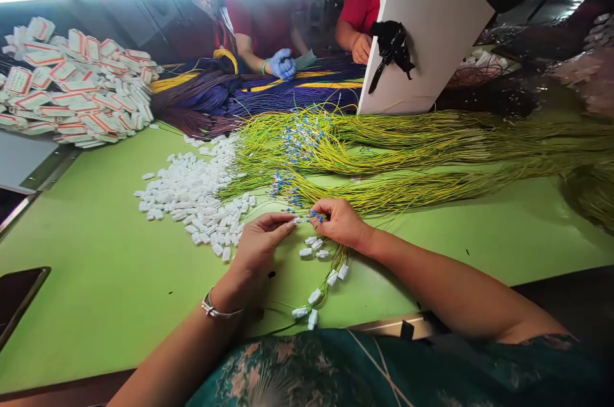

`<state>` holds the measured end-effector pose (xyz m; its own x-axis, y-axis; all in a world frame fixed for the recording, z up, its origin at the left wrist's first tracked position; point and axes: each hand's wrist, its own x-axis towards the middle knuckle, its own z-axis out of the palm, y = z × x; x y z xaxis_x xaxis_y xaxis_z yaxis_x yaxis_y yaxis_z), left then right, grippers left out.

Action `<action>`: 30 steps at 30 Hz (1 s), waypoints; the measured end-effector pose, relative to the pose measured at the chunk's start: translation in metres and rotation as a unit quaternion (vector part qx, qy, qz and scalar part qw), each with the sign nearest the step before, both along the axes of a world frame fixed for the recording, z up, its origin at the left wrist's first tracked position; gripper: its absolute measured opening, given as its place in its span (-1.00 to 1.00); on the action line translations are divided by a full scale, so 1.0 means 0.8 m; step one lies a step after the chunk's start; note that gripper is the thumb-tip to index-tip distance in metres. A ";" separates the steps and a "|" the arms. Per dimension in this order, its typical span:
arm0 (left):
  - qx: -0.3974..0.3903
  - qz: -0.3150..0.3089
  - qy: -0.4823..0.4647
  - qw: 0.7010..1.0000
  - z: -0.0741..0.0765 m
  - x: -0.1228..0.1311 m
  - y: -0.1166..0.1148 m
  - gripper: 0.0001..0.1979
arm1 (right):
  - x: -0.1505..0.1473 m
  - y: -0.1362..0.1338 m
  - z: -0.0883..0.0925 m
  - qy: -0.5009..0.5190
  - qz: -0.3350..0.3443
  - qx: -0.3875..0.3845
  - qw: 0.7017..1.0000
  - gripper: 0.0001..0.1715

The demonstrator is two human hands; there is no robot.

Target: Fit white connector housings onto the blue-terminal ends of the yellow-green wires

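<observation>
Between thumb and fingers, my left hand [261,240] pinches a small white connector housing [298,220]. Facing it, my right hand [343,223] is closed on several yellow-green wires with blue-tipped terminals [315,217]. The connector and the wire tips are very close; whether one has entered the other is too small to tell. Below my hands, wires fitted with white connectors [314,296] hang toward the table's front edge. A heap of loose white connectors [192,192] lies left of my hands. Beyond them are bundles of yellow-green wires [407,151] with blue ends.
Stacked white-and-orange parts [81,84] fill the far left of the green table [110,279]. A phone [19,298] lies at the left edge. Dark blue wires [211,90] lie at the back, near a co-worker's gloved hand [282,65]. A white panel [426,29] stands at the back right.
</observation>
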<state>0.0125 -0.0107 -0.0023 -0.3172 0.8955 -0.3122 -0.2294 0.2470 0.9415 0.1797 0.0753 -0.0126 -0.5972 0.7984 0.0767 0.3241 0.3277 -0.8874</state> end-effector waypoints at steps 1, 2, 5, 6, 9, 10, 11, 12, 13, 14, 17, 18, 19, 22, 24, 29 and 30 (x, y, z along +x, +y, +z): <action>0.004 0.001 -0.004 1.000 -0.001 -0.001 0.000 -0.70 | 0.000 0.000 0.001 0.000 -0.001 0.001 1.000 -0.89; 0.007 0.003 -0.006 1.000 -0.001 -0.002 -0.001 -0.70 | 0.000 0.000 0.002 0.003 -0.003 0.000 1.000 -0.89; 0.008 0.012 -0.005 1.000 0.000 -0.003 -0.001 -0.71 | 0.000 -0.001 0.005 0.015 -0.004 -0.002 1.000 -0.87; 0.007 0.010 0.002 1.000 0.001 -0.002 -0.001 -0.71 | 0.000 -0.001 0.006 0.014 -0.003 -0.001 1.000 -0.87; 0.025 0.001 0.057 0.998 0.001 0.000 -0.003 -0.76 | 0.001 0.000 0.005 -0.006 0.004 -0.001 1.000 -0.88; 0.046 0.000 0.096 0.994 0.001 0.000 -0.004 -0.79 | 0.001 0.000 0.005 -0.012 0.007 -0.002 1.000 -0.88; 0.075 -0.002 0.145 0.987 0.001 0.000 -0.004 -0.83 | 0.001 0.000 0.004 -0.016 0.011 -0.003 1.000 -0.88; 0.108 -0.007 0.198 0.974 0.002 0.000 -0.004 -0.89 | 0.002 0.000 0.004 -0.017 0.014 -0.005 1.000 -0.87; 0.142 -0.014 0.250 0.958 0.002 0.000 -0.004 -0.94 | 0.002 0.001 0.005 -0.015 0.017 -0.006 1.000 -0.87; 0.169 -0.022 0.292 0.941 0.002 -0.001 -0.004 -0.94 | 0.002 0.001 0.005 -0.010 0.018 -0.006 1.000 -0.88; 0.188 -0.024 0.319 0.929 0.000 -0.004 -0.003 -0.91 | 0.003 0.003 0.008 0.009 0.020 -0.009 1.000 -0.87; 0.177 -0.020 0.304 0.936 -0.001 -0.006 -0.003 -0.93 | 0.003 0.003 0.009 0.013 0.021 -0.012 1.000 -0.87; 0.165 -0.018 0.284 0.944 -0.002 -0.007 -0.002 -0.95 | 0.003 0.003 0.010 0.015 0.021 -0.015 1.000 -0.87; 0.137 -0.024 0.233 0.962 -0.004 -0.005 -0.002 -0.94 | 0.002 0.002 0.011 0.013 0.025 -0.023 0.999 -0.89; 0.127 -0.028 0.208 0.969 -0.003 -0.001 -0.002 -0.93 | 0.002 0.001 0.011 0.007 0.024 -0.025 0.999 -0.90; 0.102 -0.027 0.160 0.981 -0.002 0.013 0.000 -0.90 | 0.002 0.000 0.012 -0.020 0.024 -0.015 0.999 -0.94; 0.097 -0.026 0.158 0.982 -0.002 0.014 0.000 -0.90 | 0.002 0.000 0.012 -0.025 0.030 -0.016 0.999 -0.95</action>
<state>0.0239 -0.0108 -0.0038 -0.3224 0.9462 -0.0269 0.0906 0.0591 0.9941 0.1813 0.0755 -0.0029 -0.6463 0.7628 0.0209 0.3484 0.3194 -0.8812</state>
